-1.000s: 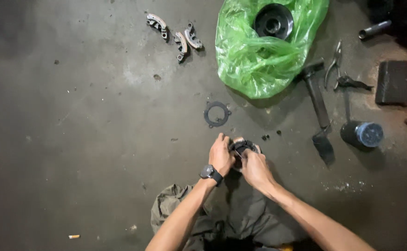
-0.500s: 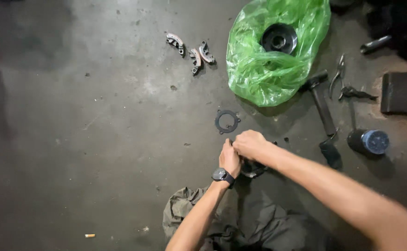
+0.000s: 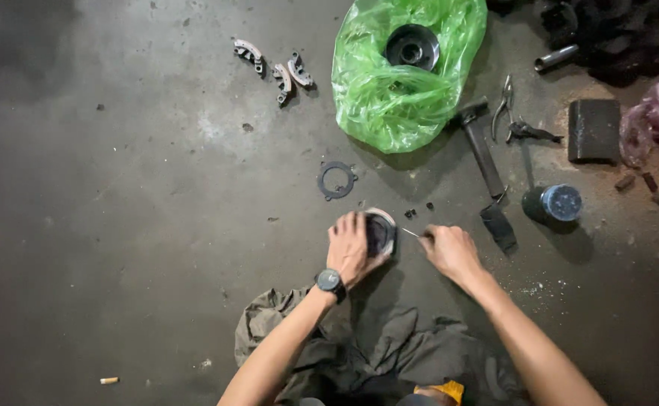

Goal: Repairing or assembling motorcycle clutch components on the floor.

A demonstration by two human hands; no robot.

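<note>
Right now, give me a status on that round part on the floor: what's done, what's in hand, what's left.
Done: three curved shoes and a flat ring plate lie apart on the concrete. In hand: the left hand steadies a round metal part while the right hand pinches a thin pin-like piece beside it. Left: small dark bits and the hammer lie untouched.

Dark grey concrete floor [image 3: 119,225] with paler scuffed patches; translucent bright green plastic bag [image 3: 390,90] around a black pulley-like part [image 3: 412,46]. Black wristwatch [image 3: 330,282] on the left hand [image 3: 352,248], which covers a dark round part with a silvery rim [image 3: 381,229]. Olive-grey rag [image 3: 359,346]; dark canister with blue-grey cap [image 3: 559,203]; pinkish bag [image 3: 657,113].
</note>
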